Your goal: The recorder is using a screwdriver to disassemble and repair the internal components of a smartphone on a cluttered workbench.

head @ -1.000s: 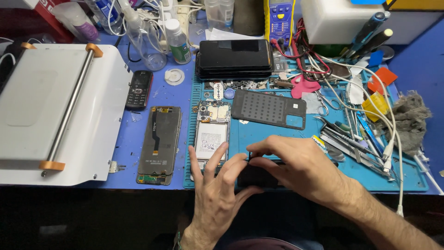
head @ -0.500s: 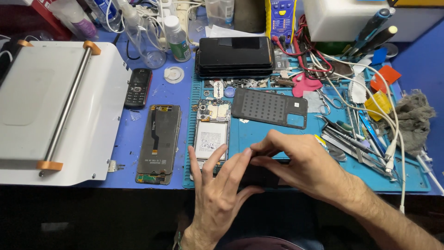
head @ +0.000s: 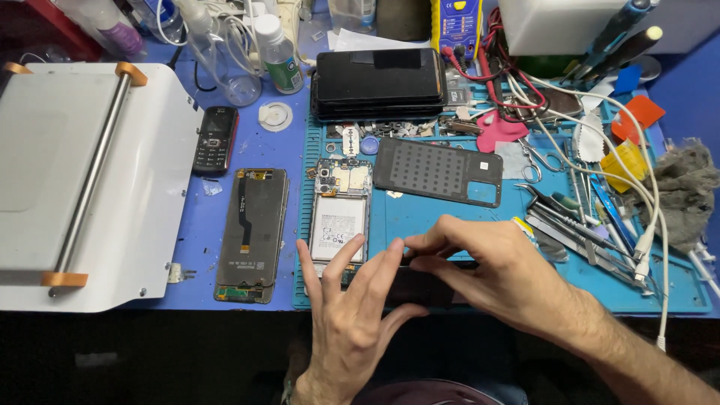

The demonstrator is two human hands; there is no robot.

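Your right hand (head: 495, 270) and left hand (head: 352, 319) both pinch the flat dark rectangular panel (head: 427, 285) by its edges at the mat's near edge, fingertips only, left fingers splayed upward. It looks thin, stiff, likely glass-faced: light, slick, brittle, so grip the long edges, not the face. Just beyond your left fingers lies the opened phone body with white battery (head: 340, 217); beyond your right knuckles, the dark perforated back cover (head: 439, 171). Right of that wrist, steel tweezers (head: 577, 232) on the blue silicone mat (head: 450, 217).

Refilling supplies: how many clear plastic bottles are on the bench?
3 show: a capped bottle, a spray bottle beside it, one at the top left. Clutter may hide more.
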